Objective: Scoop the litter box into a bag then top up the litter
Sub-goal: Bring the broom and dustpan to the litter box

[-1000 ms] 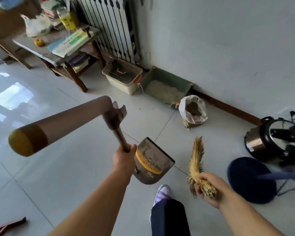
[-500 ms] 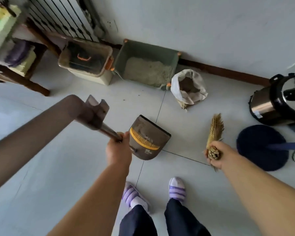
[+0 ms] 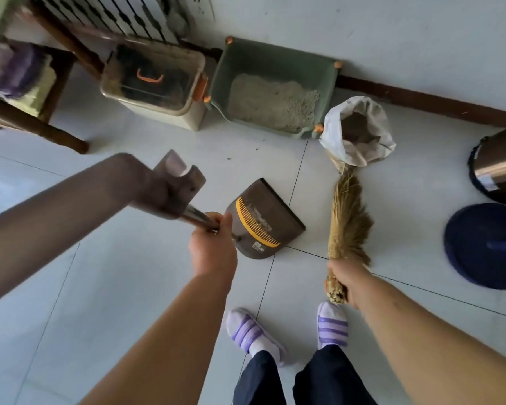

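A green litter box (image 3: 276,58) half full of pale litter stands against the wall. Right of it sits an open white bag (image 3: 336,124) with dark waste inside. My left hand (image 3: 212,247) grips the metal shaft of a brown long-handled dustpan (image 3: 268,219) with a yellow comb edge, its pan on the floor in front of the box. My right hand (image 3: 343,280) holds a straw hand broom (image 3: 348,220), bristles pointing toward the bag. A few dark crumbs lie on the tiles before the box.
A lidded beige bin (image 3: 155,80) with orange clasps stands left of the litter box, under a white radiator (image 3: 105,13). A wooden table leg (image 3: 32,124) is at far left. A steel cooker (image 3: 497,171) and dark blue round stool (image 3: 485,244) stand at right. My slippered feet (image 3: 330,324) are below.
I have stepped closer to the litter box and my view tilted down. The dustpan and broom moved forward with my hands, the broom bristles now lower and nearer the bag.
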Available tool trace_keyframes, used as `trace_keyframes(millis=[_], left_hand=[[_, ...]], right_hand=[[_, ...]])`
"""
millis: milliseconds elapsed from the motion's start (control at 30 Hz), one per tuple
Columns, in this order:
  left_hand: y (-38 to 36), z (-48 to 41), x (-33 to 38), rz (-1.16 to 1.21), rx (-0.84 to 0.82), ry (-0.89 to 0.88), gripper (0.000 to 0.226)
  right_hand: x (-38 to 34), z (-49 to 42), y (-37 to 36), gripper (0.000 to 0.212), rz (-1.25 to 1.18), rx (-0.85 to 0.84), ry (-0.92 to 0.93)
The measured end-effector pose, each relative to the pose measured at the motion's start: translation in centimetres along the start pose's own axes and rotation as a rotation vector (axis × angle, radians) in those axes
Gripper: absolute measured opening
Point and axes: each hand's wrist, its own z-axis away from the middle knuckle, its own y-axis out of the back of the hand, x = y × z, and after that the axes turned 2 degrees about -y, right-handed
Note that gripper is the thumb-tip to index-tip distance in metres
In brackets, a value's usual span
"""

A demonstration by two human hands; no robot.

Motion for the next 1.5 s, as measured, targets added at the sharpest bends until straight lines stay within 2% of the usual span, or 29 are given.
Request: trace_keyframes(millis=[133,200,333,433,533,700,800,933,1033,1200,1300,1400,1500], left_hand=[[2.7,-1.8,0.0,0.042,0.056,0.032,0.028],[4.6,-2.8,0.2,0.073,0.095,0.065,0.026],[7.9,-4.8,0.6,0.088,0.153,0.104,0.021],[10.3,-6.8,1.2,0.09,0.177,0.122,0.023],[12.1,-8.7,1.8,0.093,0.194,0.125,0.025],[13.6,-11.7,3.0,0.137,0.212,0.134,0.024],[14.1,-13.6,3.7,0.151,0.22,0.157,0.022],[14.2,-16.0,4.5,0.149,0.253,0.185,0.023],[14.0,-16.6,4.8,0.137,0.248,0.203,0.022],[14.7,-17.6,5.9,0.079,0.258,0.223,0.02],[15.6,-17.7,5.8,0.084,0.254,0.219,0.017],[16.8,-17.7,5.5,0.137,0.253,0.219,0.015],[17.9,-17.8,4.8,0.185,0.244,0.231,0.015]], right_hand=[[0.7,1.9,-4.1,0.006,0.05,-0.072,-0.047],[0.1,3.3,-5.4,0.017,0.135,-0.097,-0.02],[-2.0,6.4,-6.6,0.009,0.192,-0.149,0.063],[-4.3,7.9,-7.5,0.02,0.258,-0.184,0.165],[-7.2,8.1,-9.3,0.023,0.294,-0.143,0.205],[-13.1,5.3,-12.9,0.015,0.352,0.027,0.237],[-15.0,3.7,-15.7,0.01,0.334,0.016,0.232],[-15.5,3.4,-18.9,0.026,0.637,-0.002,0.215],[-15.2,5.9,-18.7,0.034,0.754,-0.076,0.173],[-17.5,9.4,-17.5,0.03,0.763,-0.128,0.239],[-19.5,8.8,-18.7,0.036,0.771,-0.072,0.284],[-21.2,6.7,-20.8,0.041,0.751,-0.057,0.25],[-20.7,6.4,-22.1,0.036,0.797,-0.084,0.177]])
